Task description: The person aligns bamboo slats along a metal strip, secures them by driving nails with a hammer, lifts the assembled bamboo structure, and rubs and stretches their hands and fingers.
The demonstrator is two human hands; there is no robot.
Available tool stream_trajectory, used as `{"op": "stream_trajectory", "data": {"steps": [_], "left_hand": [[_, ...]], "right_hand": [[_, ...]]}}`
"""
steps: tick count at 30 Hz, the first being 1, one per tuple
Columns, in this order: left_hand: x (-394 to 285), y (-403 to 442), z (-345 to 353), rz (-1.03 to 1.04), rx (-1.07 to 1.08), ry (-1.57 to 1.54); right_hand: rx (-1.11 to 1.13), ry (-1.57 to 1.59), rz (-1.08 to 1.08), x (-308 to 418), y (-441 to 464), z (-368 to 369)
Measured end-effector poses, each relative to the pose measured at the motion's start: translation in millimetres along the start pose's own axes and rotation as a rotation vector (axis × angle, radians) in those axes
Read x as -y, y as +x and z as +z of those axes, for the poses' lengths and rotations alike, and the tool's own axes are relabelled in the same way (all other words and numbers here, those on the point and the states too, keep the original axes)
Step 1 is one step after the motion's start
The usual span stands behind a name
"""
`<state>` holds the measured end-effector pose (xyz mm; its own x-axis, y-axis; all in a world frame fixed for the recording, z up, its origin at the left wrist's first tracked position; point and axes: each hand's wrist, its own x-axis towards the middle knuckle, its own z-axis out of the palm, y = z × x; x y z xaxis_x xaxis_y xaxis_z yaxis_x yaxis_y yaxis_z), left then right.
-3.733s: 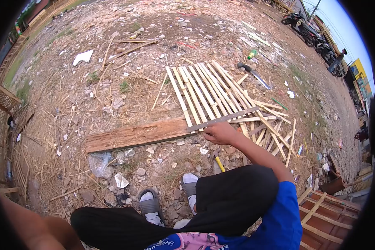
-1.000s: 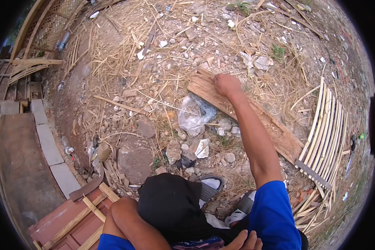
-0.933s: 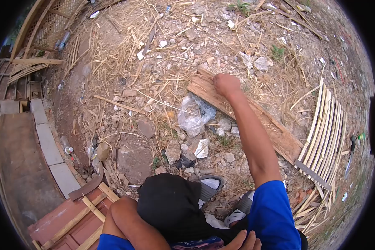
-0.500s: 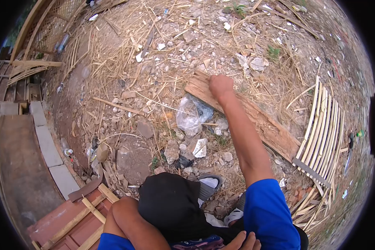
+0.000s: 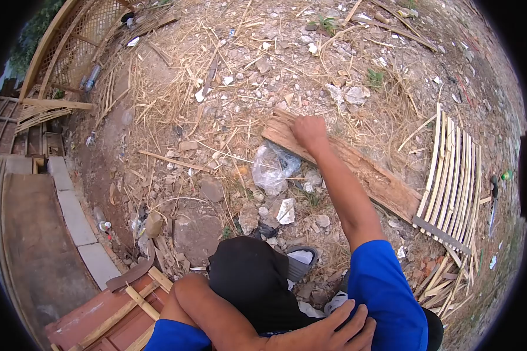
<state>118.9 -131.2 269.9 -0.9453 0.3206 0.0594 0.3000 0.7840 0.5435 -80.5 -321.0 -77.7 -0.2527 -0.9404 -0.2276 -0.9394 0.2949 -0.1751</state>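
My right hand [image 5: 310, 131] rests in a fist on the far end of a rough, weathered wooden board [image 5: 363, 169]. Its fingers are curled under, so anything inside them is hidden. The board slants down to the right. Across my lap comes my left arm, and my left hand [image 5: 342, 330], fingers spread, lies by my right blue sleeve [image 5: 386, 292] without holding anything. A crumpled clear plastic bag [image 5: 272, 169] sits under the board's near edge. Beyond its right end lies a fan of thin wooden slats [image 5: 451, 175], with a grey toothed strip [image 5: 442, 235] across them.
A knife-like tool with a black handle [image 5: 495, 187] lies at far right. Loose slats [image 5: 451, 286] pile below the fan. Stones [image 5: 286, 211] and straw litter the ground. A lattice panel [image 5: 88, 44] stands upper left; a reddish panel [image 5: 88, 316] lies lower left.
My left hand has come up farther into view at my right sleeve, with its fingers spread. My right hand stays on the board. The view has shifted slightly.
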Motion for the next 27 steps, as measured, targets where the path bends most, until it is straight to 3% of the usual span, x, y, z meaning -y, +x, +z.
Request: {"op": "stream_trajectory", "data": {"steps": [4,8,13,19,23,27], "left_hand": [[0.7,2.0,3.2,0.018,-0.004,0.026],[0.1,1.9,6.3,0.009,-0.01,0.044],[1.1,4.0,8.3,0.009,-0.044,0.049],[1.1,7.5,7.4,-0.012,-0.024,0.018],[-11.4,10.1,14.0,0.01,-0.038,-0.033],[-17.8,13.1,13.8,-0.056,-0.025,0.082]], "right_hand": [[0.068,-0.025,-0.005,-10.1,-11.7,-16.8],[-0.005,0.101,0.054,-25.8,-16.2,-1.5],[-0.181,0.458,0.06,-33.0,-38.8,9.6],[-0.464,0.431,-0.109,-29.6,-83.1,24.9],[-0.24,0.589,-0.293,3.7,-114.3,20.8],[-0.123,0.458,-0.284,53.2,-109.0,39.8]]}}
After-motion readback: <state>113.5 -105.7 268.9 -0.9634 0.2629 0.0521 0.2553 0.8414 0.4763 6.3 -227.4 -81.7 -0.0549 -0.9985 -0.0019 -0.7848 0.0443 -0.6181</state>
